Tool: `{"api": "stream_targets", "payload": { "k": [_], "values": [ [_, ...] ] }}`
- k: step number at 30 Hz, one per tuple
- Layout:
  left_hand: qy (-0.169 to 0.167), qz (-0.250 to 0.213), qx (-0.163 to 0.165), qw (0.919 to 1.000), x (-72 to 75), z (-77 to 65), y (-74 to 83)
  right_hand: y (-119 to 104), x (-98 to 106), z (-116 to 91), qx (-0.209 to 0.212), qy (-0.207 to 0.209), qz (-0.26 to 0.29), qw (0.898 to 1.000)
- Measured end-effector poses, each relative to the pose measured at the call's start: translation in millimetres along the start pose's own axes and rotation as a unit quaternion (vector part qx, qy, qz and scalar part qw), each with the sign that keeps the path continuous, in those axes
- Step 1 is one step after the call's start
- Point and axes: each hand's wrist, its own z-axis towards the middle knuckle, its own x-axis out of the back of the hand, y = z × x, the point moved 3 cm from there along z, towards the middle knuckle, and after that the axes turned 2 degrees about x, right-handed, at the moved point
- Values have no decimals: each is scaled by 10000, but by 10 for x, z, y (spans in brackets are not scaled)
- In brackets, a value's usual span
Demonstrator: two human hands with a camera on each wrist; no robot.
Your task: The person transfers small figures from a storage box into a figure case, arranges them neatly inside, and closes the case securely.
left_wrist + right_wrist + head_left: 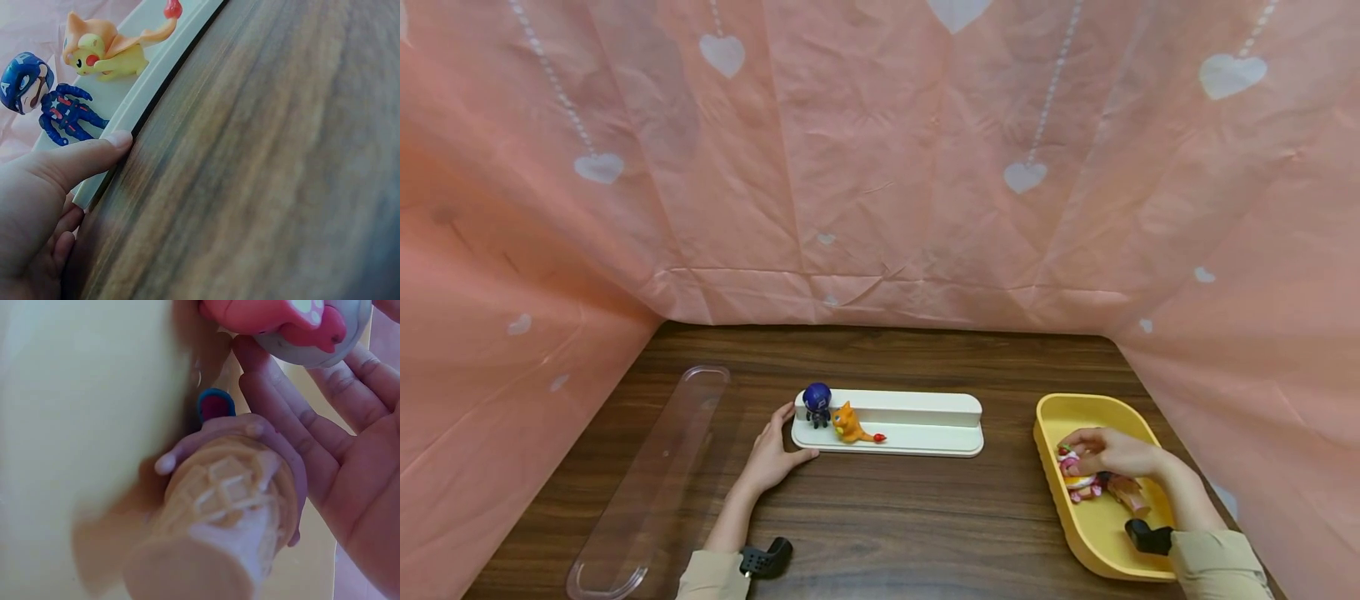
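My left hand (767,458) grips the left end of a white two-step display stand (925,437), thumb on its front edge. On that end stand a blue-helmeted figurine (817,397) and a yellow figurine in an orange hooded cape (119,53), its tail tipped red. Over at the right, my right hand (1112,454) reaches into a yellow tray (1067,533). Its fingers are round a pink-and-white figurine (275,315), partly cut off in the right wrist view. Near those fingers lies an ice-cream-cone figurine (219,494), cone end toward the camera.
A long clear plastic cover (647,483) lies on the wooden table (910,525) at the left. Pink heart-patterned cloth (880,167) hangs behind the table and along both sides. Black wrist devices (766,558) are strapped on both wrists.
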Motion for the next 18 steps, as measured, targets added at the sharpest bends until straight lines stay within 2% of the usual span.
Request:
{"api": "stream_targets", "payload": {
  "k": [11, 18],
  "values": [
    [-23, -26, 16, 10000, -9, 12, 6, 40, 0, -1, 119, -73, 328, 9994],
    [-45, -36, 38, 10000, -10, 13, -2, 39, -7, -3, 243, 43, 243, 9994]
  ]
}}
